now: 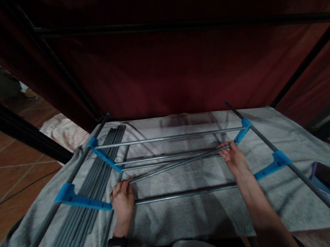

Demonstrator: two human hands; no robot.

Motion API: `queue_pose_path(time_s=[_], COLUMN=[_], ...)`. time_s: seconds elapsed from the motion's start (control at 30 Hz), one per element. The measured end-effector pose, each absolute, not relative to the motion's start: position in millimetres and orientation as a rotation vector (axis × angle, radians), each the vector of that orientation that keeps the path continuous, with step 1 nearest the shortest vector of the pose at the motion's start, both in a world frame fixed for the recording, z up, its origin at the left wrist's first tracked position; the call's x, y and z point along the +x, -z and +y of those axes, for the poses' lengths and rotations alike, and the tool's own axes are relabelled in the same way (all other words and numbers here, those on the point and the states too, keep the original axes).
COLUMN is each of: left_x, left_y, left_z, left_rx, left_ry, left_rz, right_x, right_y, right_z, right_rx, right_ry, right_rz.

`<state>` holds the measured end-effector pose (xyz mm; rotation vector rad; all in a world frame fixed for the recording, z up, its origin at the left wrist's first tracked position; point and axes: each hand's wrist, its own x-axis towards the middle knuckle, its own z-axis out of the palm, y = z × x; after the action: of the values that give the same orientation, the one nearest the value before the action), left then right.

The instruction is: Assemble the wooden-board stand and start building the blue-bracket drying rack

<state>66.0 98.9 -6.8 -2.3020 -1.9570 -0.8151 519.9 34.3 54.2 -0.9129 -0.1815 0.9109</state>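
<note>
A half-built rack of grey metal rods and blue plastic connectors [80, 200] lies over a grey towel [196, 213] on the floor. My left hand [122, 198] grips the near end of a loose grey rod [177, 164] that runs slantwise across the frame. My right hand [234, 155] holds the rod's far end by the right blue connector [241, 132]. Both hands have their fingers closed round the rod. A black watch sits on my left wrist.
A bundle of spare grey rods [94, 186] lies along the towel's left side. A dark phone [326, 179] rests on the towel at right. A dark red cloth wardrobe with black poles [174, 56] stands behind. Tiled floor [8, 170] and a striped cloth [63, 131] lie left.
</note>
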Motion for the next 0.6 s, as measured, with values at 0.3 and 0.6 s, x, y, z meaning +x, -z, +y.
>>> queue_pose_path(time_s=[0.3,0.6], left_x=[65,67], left_y=[3,-1], left_z=[99,98], left_rx=[-2.36,-2.307], left_ry=[0.88,1.003], left_rz=[-1.917,-1.9], right_x=[506,508], right_y=[-53,-51], right_z=[32,35], right_rx=[-0.907,-0.921], right_ry=[-0.923,-0.911], right_rz=[-0.179,-0.187])
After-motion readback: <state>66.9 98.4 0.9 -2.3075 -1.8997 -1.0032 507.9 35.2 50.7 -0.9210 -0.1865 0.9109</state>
